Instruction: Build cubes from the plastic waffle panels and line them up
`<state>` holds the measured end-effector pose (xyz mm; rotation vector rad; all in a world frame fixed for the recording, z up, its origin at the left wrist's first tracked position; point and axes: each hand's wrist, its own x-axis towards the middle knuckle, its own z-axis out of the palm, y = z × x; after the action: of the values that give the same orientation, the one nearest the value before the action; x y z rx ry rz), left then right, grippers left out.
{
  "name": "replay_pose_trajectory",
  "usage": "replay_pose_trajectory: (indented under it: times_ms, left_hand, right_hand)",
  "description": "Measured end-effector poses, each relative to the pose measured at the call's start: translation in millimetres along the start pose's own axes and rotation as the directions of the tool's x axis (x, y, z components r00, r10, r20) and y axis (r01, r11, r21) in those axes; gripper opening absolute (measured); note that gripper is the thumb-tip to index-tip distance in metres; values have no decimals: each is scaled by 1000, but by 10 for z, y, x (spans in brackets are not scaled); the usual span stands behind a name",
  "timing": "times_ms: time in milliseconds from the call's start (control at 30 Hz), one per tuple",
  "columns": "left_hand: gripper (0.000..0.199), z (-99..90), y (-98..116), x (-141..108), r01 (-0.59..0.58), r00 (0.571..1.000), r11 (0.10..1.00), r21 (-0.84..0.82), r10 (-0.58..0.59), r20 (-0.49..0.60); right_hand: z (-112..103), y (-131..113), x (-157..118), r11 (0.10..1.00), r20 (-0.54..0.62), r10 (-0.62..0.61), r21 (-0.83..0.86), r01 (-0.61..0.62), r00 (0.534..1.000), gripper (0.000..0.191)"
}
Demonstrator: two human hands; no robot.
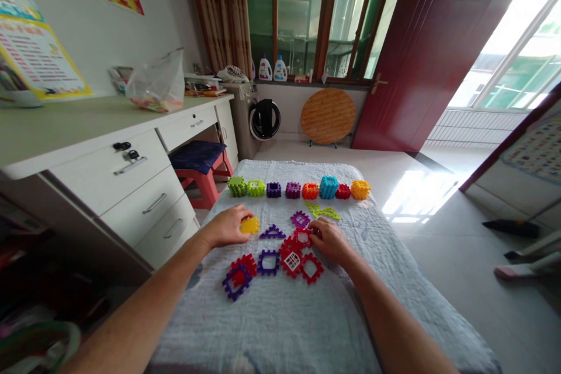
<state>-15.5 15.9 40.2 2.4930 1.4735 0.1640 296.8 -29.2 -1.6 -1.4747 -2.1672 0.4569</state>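
My left hand (230,225) has its fingers closed on a yellow square piece (249,225) at the left of the cloth. To the right, my right hand (329,238) pinches the edge of a red frame piece (302,238), beside a red piece with a white window (292,260). Another red frame (312,269) lies just below. Between the hands are a purple triangle (272,232) and a purple square frame (269,262). A tilted purple frame (237,281) overlaps red pieces (246,264) at the lower left. Beyond my right hand lie a purple lattice square (300,219) and light green pieces (323,211).
A row of several coloured cubes, among them a blue one (328,187) and a yellow one (360,190), stands along the far part of the cloth-covered table (307,327). A white desk (87,123) and a red stool (204,172) are at the left.
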Motion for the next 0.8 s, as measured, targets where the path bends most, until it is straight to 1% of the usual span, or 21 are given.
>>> replay_pose_trajectory:
  times_ms: [67, 133, 267, 367, 467, 633, 700, 800]
  left_hand:
    - [48, 8, 94, 109, -14, 997, 1000, 5, 14, -70]
    - [47, 50, 197, 248, -40, 993, 999, 10, 41, -108]
    - [47, 221, 343, 543, -62, 988, 998, -9, 60, -145]
    - [48, 329, 372, 671, -62, 989, 992, -107, 46, -141]
    - [52, 342, 339, 654, -59, 990, 980, -190, 32, -138]
    - [42, 272, 175, 423, -11, 985, 983, -181, -20, -171]
    - [39, 300, 99, 340, 30, 980, 986, -164, -61, -187]
    - [34, 423, 10, 270, 95, 968, 985, -144, -126, -218]
  right_hand:
    - [-3, 1, 3, 1000, 6, 0, -1, 0, 1000, 14]
    - [-2, 7, 6, 1000, 9, -1, 1, 1, 1000, 14]
    - [3, 17, 8, 1000, 16, 1, 9, -1, 1000, 14]
    - [3, 12, 5, 1000, 9, -4, 8, 4, 1000, 12]
    - [5, 9, 2, 1000, 3, -8, 13, 7, 1000, 13]
    - [-13, 22, 8, 1000, 2, 4, 23, -4, 1000, 15]
    - [-54, 20, 24, 1000, 35, 5, 13, -5, 999, 17]
    - [-152, -24, 93, 998, 133, -18, -51, 25, 991, 15]
